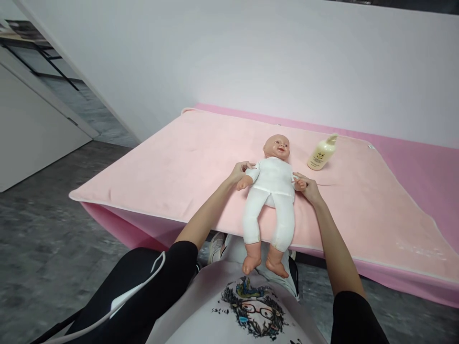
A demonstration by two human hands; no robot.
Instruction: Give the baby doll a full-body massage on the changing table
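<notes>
A baby doll point(274, 174) in a white top and white leggings lies on its back on a pink blanket point(172, 157). Its head points away from me, and its bare feet stick out past the table's front edge. On the left, my left hand point(241, 171) is closed at the doll's sleeve, just above its small hand. My right hand point(309, 187) grips the doll's other arm near the wrist, partly hidden behind that arm. Right of the doll's head stands a pale yellow pump bottle point(320, 155) with a dark printed label.
A darker pink cloth point(423, 177) lies under the blanket and hangs over the table's front. Behind the table rises a white wall point(287, 62). A white cable point(143, 284) runs along my left upper arm. Grey floor point(32, 229) shows at the left.
</notes>
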